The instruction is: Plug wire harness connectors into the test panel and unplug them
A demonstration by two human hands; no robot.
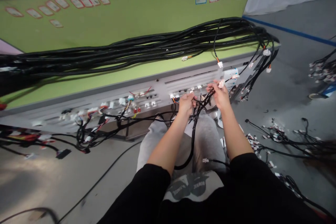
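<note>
In the head view a black wire harness (193,129) hangs over my lap, its branches spreading between my hands. My left hand (187,104) is closed with its fingertips pinching one of the thin branches. My right hand (219,95) is closed around the branches on the right, and a white connector (222,83) shows at its fingers. Both hands are at the front of a pale grey panel (162,91) fitted with white connector holders. One holder close to my left hand carries a white connector (172,96) with coloured wires. Exactly what lies between my fingertips is partly hidden.
A thick bundle of black cables (147,50) lies along the green board (147,17). More connectors and wires (91,122) hang at the panel's left. Loose harnesses (283,136) lie at the right by the floor. A single cable (102,176) crosses the floor at left.
</note>
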